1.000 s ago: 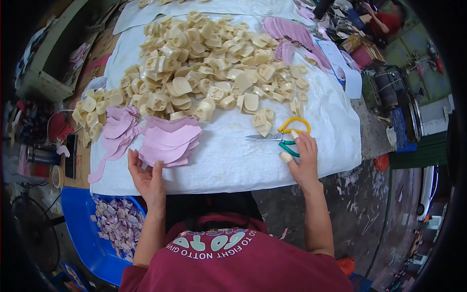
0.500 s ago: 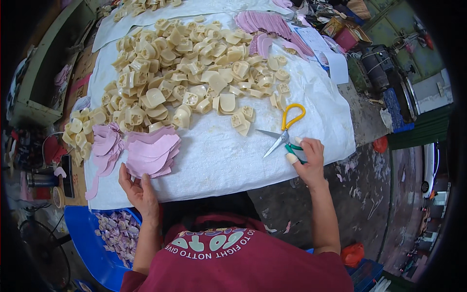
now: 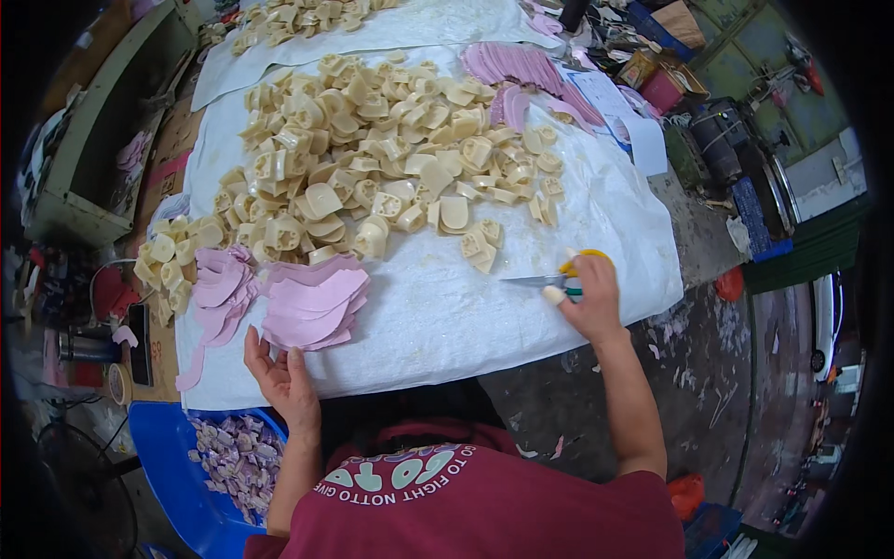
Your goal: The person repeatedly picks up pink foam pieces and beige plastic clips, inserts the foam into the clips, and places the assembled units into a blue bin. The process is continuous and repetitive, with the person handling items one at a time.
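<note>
My right hand (image 3: pixel 598 300) is closed round the yellow and green handles of a pair of scissors (image 3: pixel 533 280). Their blades point left, pressed together, low over the white sheet. Light tips cover some of that hand's fingers. At the near edge of the table, my left hand (image 3: pixel 290 388) is open, palm partly up and fingers apart, just below a stack of thin pink sheet pieces (image 3: pixel 318 309). Whether its fingertips touch the stack I cannot tell. A looser bunch of pink pieces (image 3: pixel 224 287) lies left of that stack.
A large heap of cream moulded pieces (image 3: pixel 382 154) covers the middle of the white-sheeted table (image 3: pixel 447 340). Fanned pink strips (image 3: pixel 518 67) and papers (image 3: pixel 649 144) lie at the far right. A blue tub (image 3: pixel 163 461) of scraps stands below left, near a fan (image 3: pixel 84 489).
My right hand has gone from touching the green handle to gripping both handles, and the scissors have swung shut. My left hand has drawn slightly back from the pink stack. The view has shifted a little.
</note>
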`<state>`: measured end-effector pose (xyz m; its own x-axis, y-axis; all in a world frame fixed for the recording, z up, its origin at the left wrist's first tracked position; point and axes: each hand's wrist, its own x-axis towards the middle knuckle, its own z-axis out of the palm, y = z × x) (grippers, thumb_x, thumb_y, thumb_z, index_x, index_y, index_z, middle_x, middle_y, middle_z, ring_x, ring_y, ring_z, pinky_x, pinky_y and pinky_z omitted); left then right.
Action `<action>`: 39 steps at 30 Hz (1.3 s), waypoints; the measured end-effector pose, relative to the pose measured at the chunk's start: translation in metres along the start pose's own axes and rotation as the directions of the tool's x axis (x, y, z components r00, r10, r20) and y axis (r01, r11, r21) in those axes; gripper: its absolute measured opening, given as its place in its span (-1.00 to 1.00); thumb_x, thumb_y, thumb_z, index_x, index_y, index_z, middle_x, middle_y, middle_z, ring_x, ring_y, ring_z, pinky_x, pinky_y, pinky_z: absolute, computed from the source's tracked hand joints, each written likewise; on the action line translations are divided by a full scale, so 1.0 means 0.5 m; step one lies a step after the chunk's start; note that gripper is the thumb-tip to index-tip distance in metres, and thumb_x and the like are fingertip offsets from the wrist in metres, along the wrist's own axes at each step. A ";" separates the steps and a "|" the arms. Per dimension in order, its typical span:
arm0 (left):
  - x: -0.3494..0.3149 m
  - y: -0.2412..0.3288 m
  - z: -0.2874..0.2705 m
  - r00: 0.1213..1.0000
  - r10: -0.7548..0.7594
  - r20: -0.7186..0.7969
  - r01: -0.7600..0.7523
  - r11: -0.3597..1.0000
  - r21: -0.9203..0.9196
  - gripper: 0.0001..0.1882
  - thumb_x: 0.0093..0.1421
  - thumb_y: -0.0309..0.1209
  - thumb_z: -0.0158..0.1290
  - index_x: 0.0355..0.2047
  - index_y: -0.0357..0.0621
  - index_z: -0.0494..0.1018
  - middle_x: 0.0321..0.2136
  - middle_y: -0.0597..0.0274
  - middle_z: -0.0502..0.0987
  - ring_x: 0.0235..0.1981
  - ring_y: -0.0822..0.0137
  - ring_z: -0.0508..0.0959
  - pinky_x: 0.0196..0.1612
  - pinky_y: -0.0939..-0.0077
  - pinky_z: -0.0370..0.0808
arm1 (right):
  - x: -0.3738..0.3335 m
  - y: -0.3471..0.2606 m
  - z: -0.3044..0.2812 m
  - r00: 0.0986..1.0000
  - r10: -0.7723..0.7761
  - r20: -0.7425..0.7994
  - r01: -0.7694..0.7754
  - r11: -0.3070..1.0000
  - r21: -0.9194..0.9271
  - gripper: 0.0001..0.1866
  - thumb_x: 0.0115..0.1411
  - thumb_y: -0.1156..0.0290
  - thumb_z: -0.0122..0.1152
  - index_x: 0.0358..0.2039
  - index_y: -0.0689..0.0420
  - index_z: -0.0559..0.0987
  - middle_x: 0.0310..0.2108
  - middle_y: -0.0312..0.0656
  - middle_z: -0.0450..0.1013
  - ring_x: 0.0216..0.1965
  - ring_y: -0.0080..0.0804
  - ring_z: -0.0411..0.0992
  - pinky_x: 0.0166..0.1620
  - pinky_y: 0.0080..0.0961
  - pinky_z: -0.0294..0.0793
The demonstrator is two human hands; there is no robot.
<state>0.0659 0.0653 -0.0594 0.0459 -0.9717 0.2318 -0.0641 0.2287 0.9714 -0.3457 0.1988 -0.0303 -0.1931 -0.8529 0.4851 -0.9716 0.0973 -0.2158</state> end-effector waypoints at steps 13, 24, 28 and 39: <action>0.301 0.154 0.020 0.904 0.330 0.273 -0.425 0.766 0.482 -0.42 0.20 -0.39 0.05 0.22 -0.23 0.20 0.26 -0.07 0.12 0.31 0.06 0.10 0.31 0.26 0.03 | 0.327 -0.119 0.112 0.998 -0.013 -0.066 0.031 0.958 0.286 -0.46 0.01 0.39 0.25 0.04 0.26 0.43 0.12 0.07 0.31 0.16 0.01 0.23 0.22 -0.17 0.17; 0.543 0.086 0.275 0.964 0.160 0.212 -0.226 0.912 0.343 -0.31 0.19 0.07 0.00 0.12 -0.26 0.32 0.14 -0.25 0.25 0.22 -0.12 0.20 0.25 0.20 0.16 | 0.680 -0.347 0.325 0.982 -0.187 0.023 0.173 0.941 0.291 -0.55 0.08 0.24 0.13 0.00 0.08 0.51 0.10 -0.17 0.38 0.19 -0.14 0.23 0.25 0.02 0.03; 0.515 0.105 0.310 0.929 0.280 0.240 -0.363 0.817 0.448 -0.45 0.22 0.01 -0.04 -0.02 -0.20 0.47 0.12 -0.10 0.31 0.16 -0.06 0.25 0.22 0.16 0.19 | 0.634 -0.336 0.297 0.979 -0.204 -0.012 0.186 0.864 0.468 -0.64 0.11 0.26 0.08 -0.10 0.13 0.54 -0.01 -0.13 0.43 0.07 -0.10 0.30 0.15 -0.04 0.16; 0.327 0.178 0.466 0.767 0.411 0.493 -0.633 0.610 0.476 -0.57 0.21 -0.08 -0.03 -0.04 -0.07 0.47 -0.07 0.16 0.46 0.01 0.06 0.36 0.05 0.05 0.23 | 0.429 -0.178 0.205 0.992 -0.080 0.095 0.012 0.823 0.568 -0.71 0.08 0.37 0.10 -0.21 0.25 0.52 -0.15 0.03 0.44 -0.06 0.09 0.33 0.02 -0.12 0.30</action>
<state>-0.1644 -0.0870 0.0529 -0.4830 -0.6802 0.5514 -0.5428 0.7267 0.4211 -0.2866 -0.0455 0.0061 -0.1010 -0.9028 0.4181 -0.7240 -0.2215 -0.6533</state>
